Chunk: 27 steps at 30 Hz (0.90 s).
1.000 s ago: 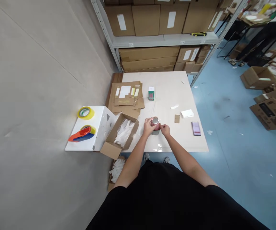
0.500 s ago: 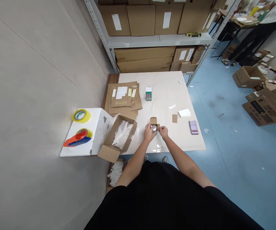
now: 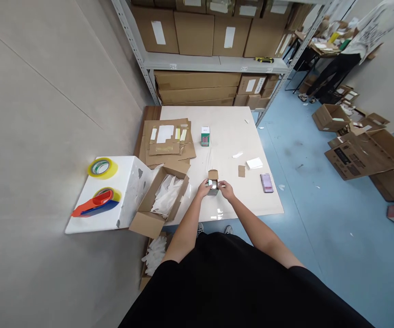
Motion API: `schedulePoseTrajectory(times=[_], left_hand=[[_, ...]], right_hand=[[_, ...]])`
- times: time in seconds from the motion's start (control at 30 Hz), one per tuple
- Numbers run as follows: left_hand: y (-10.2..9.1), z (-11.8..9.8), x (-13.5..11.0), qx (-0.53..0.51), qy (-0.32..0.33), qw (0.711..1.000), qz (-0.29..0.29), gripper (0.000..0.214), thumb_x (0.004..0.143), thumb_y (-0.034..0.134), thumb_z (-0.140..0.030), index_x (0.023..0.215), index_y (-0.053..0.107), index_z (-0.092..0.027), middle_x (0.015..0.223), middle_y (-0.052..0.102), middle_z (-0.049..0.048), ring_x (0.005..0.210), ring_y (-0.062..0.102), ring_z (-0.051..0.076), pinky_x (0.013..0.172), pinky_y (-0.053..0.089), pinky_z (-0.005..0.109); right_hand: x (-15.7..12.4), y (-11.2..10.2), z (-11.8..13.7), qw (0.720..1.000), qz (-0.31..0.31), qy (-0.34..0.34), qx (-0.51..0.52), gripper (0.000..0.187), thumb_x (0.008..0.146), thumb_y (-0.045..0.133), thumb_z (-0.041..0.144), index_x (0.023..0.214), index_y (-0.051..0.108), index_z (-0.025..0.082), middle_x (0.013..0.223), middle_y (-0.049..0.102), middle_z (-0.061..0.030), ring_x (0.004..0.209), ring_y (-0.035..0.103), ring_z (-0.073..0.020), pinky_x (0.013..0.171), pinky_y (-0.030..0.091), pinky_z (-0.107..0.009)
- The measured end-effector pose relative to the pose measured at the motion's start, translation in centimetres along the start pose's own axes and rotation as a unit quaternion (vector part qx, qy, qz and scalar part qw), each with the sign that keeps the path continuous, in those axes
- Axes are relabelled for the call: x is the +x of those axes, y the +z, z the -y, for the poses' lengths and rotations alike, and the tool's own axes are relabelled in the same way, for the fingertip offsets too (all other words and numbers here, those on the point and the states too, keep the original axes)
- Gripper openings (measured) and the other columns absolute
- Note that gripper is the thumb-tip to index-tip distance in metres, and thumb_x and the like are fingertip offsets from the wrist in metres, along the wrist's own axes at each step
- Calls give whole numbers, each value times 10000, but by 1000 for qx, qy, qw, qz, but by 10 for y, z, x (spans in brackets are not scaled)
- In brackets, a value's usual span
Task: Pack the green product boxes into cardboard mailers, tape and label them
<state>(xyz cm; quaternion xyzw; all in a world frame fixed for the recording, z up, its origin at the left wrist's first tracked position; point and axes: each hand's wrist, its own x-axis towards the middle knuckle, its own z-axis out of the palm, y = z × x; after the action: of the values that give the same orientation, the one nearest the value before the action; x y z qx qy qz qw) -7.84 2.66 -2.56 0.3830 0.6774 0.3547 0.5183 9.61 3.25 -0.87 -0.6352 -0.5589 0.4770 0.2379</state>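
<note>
A small box [image 3: 212, 192] stands near the front of the white table, its brown lid flap [image 3: 213, 173] raised at the far side. Something pale and shiny shows in its opening; what it is I cannot make out. My left hand [image 3: 203, 188] grips the box's left side, with fingers closed at the rim. On the right side, the fingers of my right hand [image 3: 226, 189] are closed at the box's edge. Farther back on the table, a small green and white box [image 3: 205, 136] stands upright.
Flattened cardboard [image 3: 165, 148] lies at the back left. An open carton [image 3: 145, 218] of white gloves-like items stands left of my hands. Tape rolls [image 3: 103, 167] and a red-blue tape dispenser [image 3: 96, 204] rest on a white block. Purple packets [image 3: 267, 182] lie right. Shelving [image 3: 197, 62] stands behind.
The shiny round thing under my left fingers now sits lower, within the box's opening. My hands have moved apart to the box's two sides. The camera view has shifted slightly.
</note>
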Motion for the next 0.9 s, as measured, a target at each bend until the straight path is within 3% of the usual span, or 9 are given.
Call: schedulePoseTrajectory(times=[0.1, 0.2, 0.37, 0.63, 0.9], left_hand=[[1, -1, -2, 1, 30, 999, -12, 678, 732, 762, -139, 1395, 626, -181, 1466, 646, 155, 1285, 644, 291, 1089, 504, 417], [-6, -3, -6, 22, 87, 996, -12, 622, 726, 706, -96, 1333, 652, -219, 1480, 636, 112, 1388, 580, 290, 1134, 479, 442], [-21, -2, -13, 87, 184, 977, 66, 462, 726, 665, -89, 1168, 720, -211, 1459, 649, 88, 1503, 477, 280, 1200, 434, 442], [-24, 1, -12, 176, 185, 964, 78, 500, 774, 694, -108, 1260, 714, -221, 1617, 522, 96, 1493, 502, 274, 1200, 447, 411], [-26, 4, -16, 204, 169, 961, 82, 456, 837, 728, -169, 1284, 737, -260, 1682, 443, 69, 1454, 549, 284, 1169, 487, 413]], right_hand=[[1, -1, -2, 997, 49, -24, -56, 405, 782, 649, 217, 1178, 728, 247, 1220, 766, -35, 1001, 715, -241, 1039, 539, -422], [2, -2, -5, 993, 71, -38, -84, 445, 751, 685, 158, 1177, 741, 272, 1187, 782, -32, 1072, 724, -288, 1060, 543, -468], [1, -2, -15, 997, 31, -75, -21, 354, 825, 679, 235, 1178, 665, 263, 1240, 747, -58, 1072, 734, -237, 993, 593, -420], [-3, 5, -21, 983, -7, -147, -109, 275, 904, 611, 228, 1174, 636, 270, 1237, 717, -64, 1046, 710, -243, 940, 582, -417], [-5, 12, -23, 981, -21, -140, -136, 276, 900, 621, 254, 1173, 657, 253, 1226, 713, -83, 1011, 709, -258, 914, 585, -419]])
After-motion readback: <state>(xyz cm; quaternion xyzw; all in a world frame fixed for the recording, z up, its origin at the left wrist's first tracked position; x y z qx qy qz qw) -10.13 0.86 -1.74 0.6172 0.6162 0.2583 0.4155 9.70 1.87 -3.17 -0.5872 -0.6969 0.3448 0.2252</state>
